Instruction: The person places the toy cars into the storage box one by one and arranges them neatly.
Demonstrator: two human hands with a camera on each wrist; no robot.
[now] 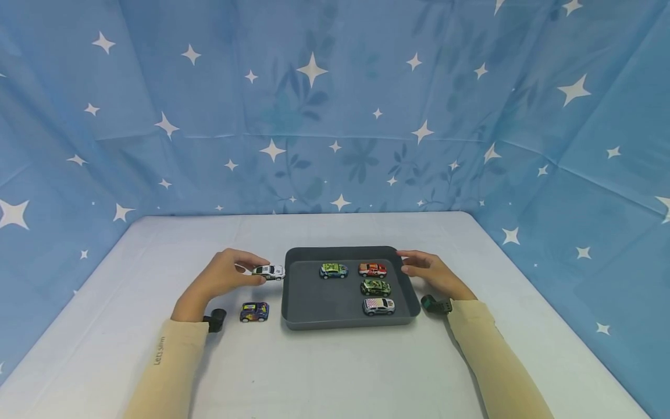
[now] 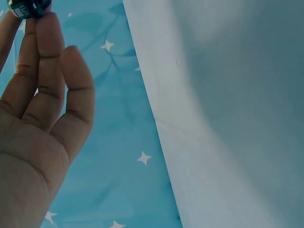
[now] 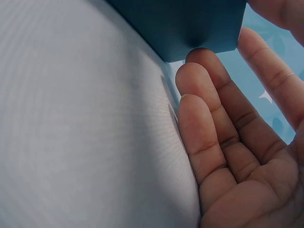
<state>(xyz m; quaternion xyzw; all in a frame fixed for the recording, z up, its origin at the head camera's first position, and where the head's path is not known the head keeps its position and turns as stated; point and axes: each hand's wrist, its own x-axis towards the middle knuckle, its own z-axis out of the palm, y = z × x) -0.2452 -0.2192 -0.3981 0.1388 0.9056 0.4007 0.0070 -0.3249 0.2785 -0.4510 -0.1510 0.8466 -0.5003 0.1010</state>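
Observation:
My left hand (image 1: 224, 272) pinches a white toy car (image 1: 270, 272) between thumb and fingers, just outside the left wall of a grey tray (image 1: 319, 304). In the left wrist view, only the car's dark end (image 2: 29, 7) shows at the fingertips. At the tray's right side, my right hand (image 1: 433, 272) touches the upper right corner with extended fingers. The right wrist view shows its fingertips (image 3: 195, 76) against the tray's outer wall (image 3: 190, 28). Inside the tray are a green-yellow car (image 1: 333, 270), a red-orange car (image 1: 372, 270), a camouflage car (image 1: 375, 287) and a silver checkered car (image 1: 379, 306).
A dark purple-blue toy car (image 1: 254, 312) stands on the white table (image 1: 335, 372), left of the tray and near my left wrist. A blue star-patterned curtain (image 1: 335, 116) hangs behind the table. Dark wrist cameras (image 1: 216, 320) are strapped to both wrists.

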